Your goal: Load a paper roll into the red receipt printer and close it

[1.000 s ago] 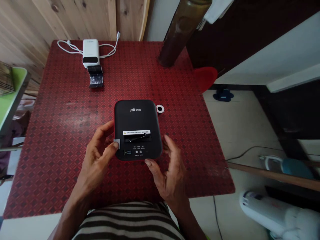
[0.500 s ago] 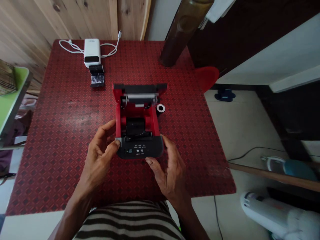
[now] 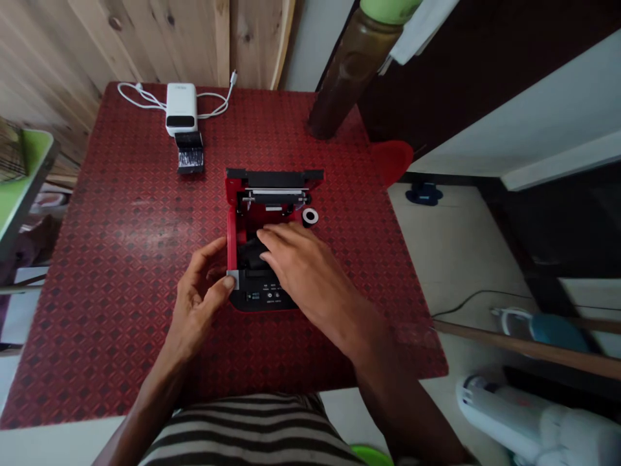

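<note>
A red and black label printer [image 3: 250,285] stands on the table with its lid [image 3: 274,178] raised, showing the roller under the lid. My left hand [image 3: 198,291] holds its left front corner, thumb on the grey tab and fingers along the side. My right hand [image 3: 301,262] reaches over the printer's right side into the open bay. Its thumb and fingers close on the right end of a black roll [image 3: 251,252]; the other fingertips are hidden. Just beyond that hand, right of the printer, stands a small roll with a white end [image 3: 310,217].
The red patterned table [image 3: 136,259] carries a white device [image 3: 181,107] with a white cable [image 3: 216,103] at the back left. A crumpled black strip [image 3: 190,155] lies before it. A tall brown bottle [image 3: 342,84] with a green cap stands at the back right.
My right hand has moved from the printer's right front corner up into the open bay, onto the black roll. My left hand keeps its hold. The view has shifted slightly.
</note>
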The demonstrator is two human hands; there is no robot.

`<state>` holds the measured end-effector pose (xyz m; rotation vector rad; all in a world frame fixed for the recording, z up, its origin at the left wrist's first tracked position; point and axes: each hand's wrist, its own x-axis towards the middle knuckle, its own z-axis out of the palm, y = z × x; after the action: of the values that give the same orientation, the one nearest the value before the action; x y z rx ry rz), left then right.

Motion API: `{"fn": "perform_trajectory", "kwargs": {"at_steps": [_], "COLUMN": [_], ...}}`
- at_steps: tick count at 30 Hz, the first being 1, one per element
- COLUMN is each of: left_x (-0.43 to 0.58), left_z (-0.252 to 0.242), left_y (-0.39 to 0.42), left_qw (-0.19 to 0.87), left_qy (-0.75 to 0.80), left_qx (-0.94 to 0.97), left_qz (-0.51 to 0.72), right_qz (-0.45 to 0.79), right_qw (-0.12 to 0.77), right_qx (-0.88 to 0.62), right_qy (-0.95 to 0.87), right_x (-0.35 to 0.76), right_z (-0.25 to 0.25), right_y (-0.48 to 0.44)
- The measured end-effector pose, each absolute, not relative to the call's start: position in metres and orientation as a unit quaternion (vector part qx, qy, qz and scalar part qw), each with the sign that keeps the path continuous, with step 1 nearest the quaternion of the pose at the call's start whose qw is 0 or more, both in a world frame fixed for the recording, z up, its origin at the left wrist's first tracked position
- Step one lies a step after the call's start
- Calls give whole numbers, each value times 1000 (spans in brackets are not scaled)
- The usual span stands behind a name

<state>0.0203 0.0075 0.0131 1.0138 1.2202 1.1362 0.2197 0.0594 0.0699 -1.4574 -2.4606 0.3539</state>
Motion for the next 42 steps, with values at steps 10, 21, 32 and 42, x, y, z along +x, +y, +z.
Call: {"fn": "perform_trajectory", "kwargs": {"at_steps": [10, 21, 32, 42], "left_x": [19, 18, 19, 17], "left_z": [13, 12, 11, 13], "left_y": [9, 9, 8, 9], "left_qw": [565, 556, 565, 567], "left_qy": [516, 524, 511, 517], "left_qx": [431, 441, 433, 433], "left_qz": [477, 471, 481, 474], "right_qz": [131, 136, 86, 117], "right_qw": [30, -4, 32, 248], "right_qx": [-507, -489, -553, -544], "right_qy": [-852, -862, -828, -793], "right_x": [198, 200, 202, 224], "right_z": [75, 72, 82, 96], "right_y": [89, 93, 79, 55]}}
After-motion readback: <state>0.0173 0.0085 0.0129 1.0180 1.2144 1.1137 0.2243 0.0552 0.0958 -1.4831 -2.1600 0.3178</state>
